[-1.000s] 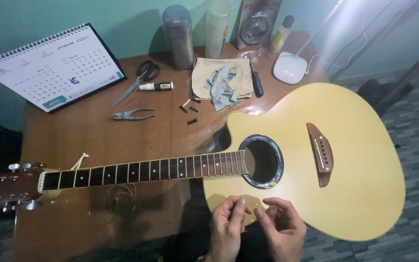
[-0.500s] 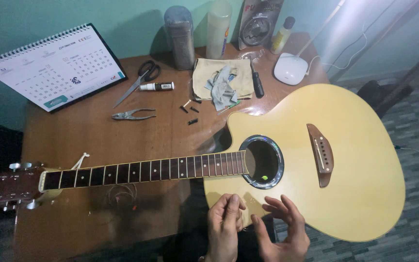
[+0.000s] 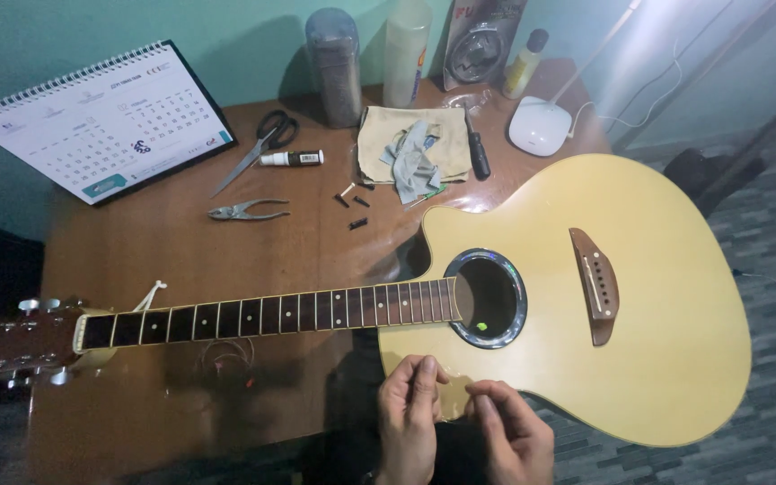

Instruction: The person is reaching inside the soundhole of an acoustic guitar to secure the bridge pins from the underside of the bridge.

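Note:
A pale yellow acoustic guitar (image 3: 639, 359) lies flat across a brown wooden table (image 3: 163, 260), with its headstock (image 3: 20, 346) to the left. No strings show on the neck (image 3: 271, 314). My left hand (image 3: 410, 422) and my right hand (image 3: 514, 436) are close together at the near edge of the guitar body, below the sound hole (image 3: 489, 296). Their fingertips are pinched toward each other. Anything between them is too thin to make out.
On the table behind the guitar lie pliers (image 3: 244, 212), scissors (image 3: 258, 144), a small white tube (image 3: 294, 158), black bridge pins (image 3: 352, 202), a cloth (image 3: 410, 148) and a desk calendar (image 3: 101, 117). Bottles (image 3: 334, 67) and a white lamp base (image 3: 539, 126) stand at the back. A thin wire coil (image 3: 226, 359) lies under the neck.
My right hand spread its fingers half a second ago and has now curled them again toward my left hand. The guitar has not moved.

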